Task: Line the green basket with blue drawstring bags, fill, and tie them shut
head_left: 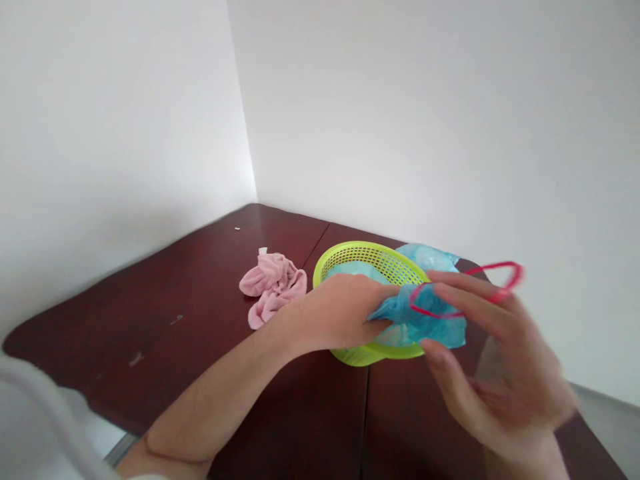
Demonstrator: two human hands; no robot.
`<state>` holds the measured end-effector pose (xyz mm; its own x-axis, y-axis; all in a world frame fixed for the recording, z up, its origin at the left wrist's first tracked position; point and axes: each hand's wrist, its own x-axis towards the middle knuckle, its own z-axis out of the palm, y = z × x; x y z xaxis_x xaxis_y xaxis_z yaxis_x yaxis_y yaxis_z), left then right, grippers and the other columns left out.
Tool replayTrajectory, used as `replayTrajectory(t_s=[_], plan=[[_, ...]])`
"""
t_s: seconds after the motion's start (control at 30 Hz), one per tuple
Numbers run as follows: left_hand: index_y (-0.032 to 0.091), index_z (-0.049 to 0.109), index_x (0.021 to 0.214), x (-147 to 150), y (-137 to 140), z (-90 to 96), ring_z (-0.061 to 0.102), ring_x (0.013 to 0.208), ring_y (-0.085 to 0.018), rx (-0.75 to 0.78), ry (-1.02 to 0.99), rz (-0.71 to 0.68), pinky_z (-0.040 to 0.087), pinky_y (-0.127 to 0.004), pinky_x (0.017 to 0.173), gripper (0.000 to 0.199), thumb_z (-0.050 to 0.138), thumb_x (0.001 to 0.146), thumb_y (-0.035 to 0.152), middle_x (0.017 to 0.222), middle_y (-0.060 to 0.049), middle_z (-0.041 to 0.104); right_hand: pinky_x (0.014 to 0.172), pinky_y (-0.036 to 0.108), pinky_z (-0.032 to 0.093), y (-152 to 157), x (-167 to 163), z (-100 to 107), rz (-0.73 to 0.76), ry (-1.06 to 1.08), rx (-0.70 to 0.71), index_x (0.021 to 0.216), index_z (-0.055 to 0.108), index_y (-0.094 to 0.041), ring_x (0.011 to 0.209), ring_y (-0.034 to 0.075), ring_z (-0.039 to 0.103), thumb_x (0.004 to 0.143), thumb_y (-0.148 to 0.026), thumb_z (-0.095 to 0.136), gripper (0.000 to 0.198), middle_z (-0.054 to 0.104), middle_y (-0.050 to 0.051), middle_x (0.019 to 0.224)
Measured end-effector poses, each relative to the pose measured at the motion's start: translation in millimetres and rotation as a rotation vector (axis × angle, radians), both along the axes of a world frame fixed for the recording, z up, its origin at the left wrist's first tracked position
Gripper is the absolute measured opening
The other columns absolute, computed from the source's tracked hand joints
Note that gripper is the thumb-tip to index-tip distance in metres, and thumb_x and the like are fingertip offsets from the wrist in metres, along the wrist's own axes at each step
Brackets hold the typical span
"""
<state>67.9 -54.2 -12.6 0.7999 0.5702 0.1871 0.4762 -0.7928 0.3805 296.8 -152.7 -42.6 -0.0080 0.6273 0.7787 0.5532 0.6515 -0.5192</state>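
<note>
A gathered blue plastic bag (435, 327) is pinched at its neck by my left hand (347, 307), with its crumpled end sticking out to the right. My right hand (500, 347) is beside that end, thumb and fingers spread apart. Around the fingers of this hand runs a thin pinkish-red band (510, 287), one loop of it lying across the bag's end. Below both hands stands a yellow-green perforated plastic basket (350, 359), tilted in view. Pale blue plastic (355, 269) shows inside it. My left hand and forearm hide part of the basket.
On the dark red table (165, 307), a crumpled pink cloth (273, 283) lies left of the basket. More blue plastic (430, 257) is behind the basket on the right. White walls (425, 120) meet in a corner behind the table.
</note>
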Motion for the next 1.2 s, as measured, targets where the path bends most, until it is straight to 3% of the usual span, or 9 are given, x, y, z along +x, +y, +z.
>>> replayTrajectory(t_s=[0.17, 0.3, 0.4, 0.53, 0.6, 0.7, 0.87, 1.0, 1.2], plan=[[0.023, 0.076, 0.096, -4.1, -4.2, 5.5, 0.079, 0.087, -0.029, 0.002, -0.048, 0.009, 0.055, -0.038, 0.076, 0.015, 0.075, 0.105, 0.035, 0.094, -0.007, 0.083, 0.123, 0.063, 0.063, 15.8, -7.4, -1.9, 0.044, -0.335, -0.214, 0.174, 0.06, -0.037, 0.147, 0.043, 0.074, 0.108, -0.044, 0.086, 0.072, 0.075, 0.012, 0.163], [0.023, 0.072, 0.089, -7.6, -6.0, 8.2, 0.078, 0.085, -0.028, 0.006, -0.133, 0.016, 0.052, -0.038, 0.074, 0.023, 0.077, 0.106, 0.037, 0.09, -0.006, 0.082, 0.103, 0.05, 0.072, 20.6, -4.1, -7.2, 0.121, -0.278, -0.347, 0.167, 0.063, -0.035, 0.115, 0.034, 0.086, 0.111, -0.043, 0.083, 0.06, 0.085, 0.01, 0.144], [0.023, 0.077, 0.107, -9.0, -8.0, 8.5, 0.08, 0.094, -0.029, -0.036, -0.229, 0.046, 0.056, -0.038, 0.081, 0.02, 0.082, 0.108, 0.043, 0.1, -0.006, 0.085, 0.088, 0.039, 0.071, 20.3, -1.9, -6.6, 0.143, -0.217, -0.374, 0.156, 0.07, -0.032, 0.091, 0.027, 0.084, 0.108, -0.041, 0.087, 0.052, 0.089, 0.007, 0.123], [0.028, 0.068, 0.147, -11.2, -10.8, 10.9, 0.08, 0.095, -0.026, -0.061, -0.376, 0.103, 0.058, -0.037, 0.086, 0.049, 0.087, 0.103, 0.042, 0.109, -0.002, 0.086, 0.08, 0.032, 0.068, 20.6, -2.3, -3.5, 0.145, -0.212, -0.383, 0.132, 0.077, -0.028, 0.08, 0.023, 0.078, 0.108, -0.041, 0.087, 0.03, 0.085, 0.003, 0.101], [0.032, 0.066, 0.15, -12.6, -11.5, 12.7, 0.08, 0.092, -0.024, -0.072, -0.388, 0.087, 0.058, -0.036, 0.087, 0.051, 0.085, 0.104, 0.036, 0.108, 0.001, 0.086, 0.08, 0.032, 0.068, 21.6, -3.9, -3.0, 0.139, -0.255, -0.411, 0.127, 0.076, -0.027, 0.084, 0.023, 0.079, 0.11, -0.044, 0.084, 0.024, 0.086, 0.004, 0.105], [0.033, 0.072, 0.138, -13.6, -11.2, 14.2, 0.083, 0.104, -0.024, -0.076, -0.353, 0.058, 0.058, -0.035, 0.091, 0.033, 0.084, 0.106, 0.033, 0.113, 0.002, 0.087, 0.089, 0.035, 0.069, 24.4, -6.1, -4.3, 0.145, -0.307, -0.455, 0.128, 0.076, -0.027, 0.102, 0.027, 0.083, 0.114, -0.047, 0.077, 0.024, 0.087, 0.008, 0.122], [0.029, 0.073, 0.124, -13.1, -8.5, 10.8, 0.08, 0.12, -0.027, -0.041, -0.352, 0.057, 0.059, -0.039, 0.102, 0.022, 0.086, 0.107, 0.033, 0.125, -0.001, 0.086, 0.09, 0.036, 0.068, 29.1, -5.5, -7.3, 0.12, -0.333, -0.421, 0.122, 0.078, -0.028, 0.095, 0.024, 0.082, 0.118, -0.042, 0.07, 0.017, 0.087, 0.005, 0.111], [0.026, 0.073, 0.124, -14.1, -7.3, 8.1, 0.076, 0.134, -0.028, 0.009, -0.41, 0.047, 0.058, -0.041, 0.114, 0.016, 0.081, 0.112, 0.033, 0.138, -0.007, 0.081, 0.093, 0.037, 0.069, 29.6, -4.6, -9.5, 0.025, -0.25, -0.323, 0.15, 0.072, -0.032, 0.111, 0.027, 0.085, 0.114, -0.042, 0.077, 0.037, 0.086, 0.006, 0.125], [0.027, 0.078, 0.125, -17.6, -6.0, 11.8, 0.082, 0.106, -0.027, -0.096, -0.339, 0.088, 0.059, -0.037, 0.092, 0.027, 0.074, 0.116, 0.052, 0.114, -0.004, 0.087, 0.106, 0.048, 0.069, 31.0, -6.9, -11.7, -0.069, -0.115, -0.105, 0.162, 0.063, -0.034, 0.121, 0.03, 0.082, 0.11, -0.039, 0.084, 0.056, 0.08, 0.01, 0.138]])
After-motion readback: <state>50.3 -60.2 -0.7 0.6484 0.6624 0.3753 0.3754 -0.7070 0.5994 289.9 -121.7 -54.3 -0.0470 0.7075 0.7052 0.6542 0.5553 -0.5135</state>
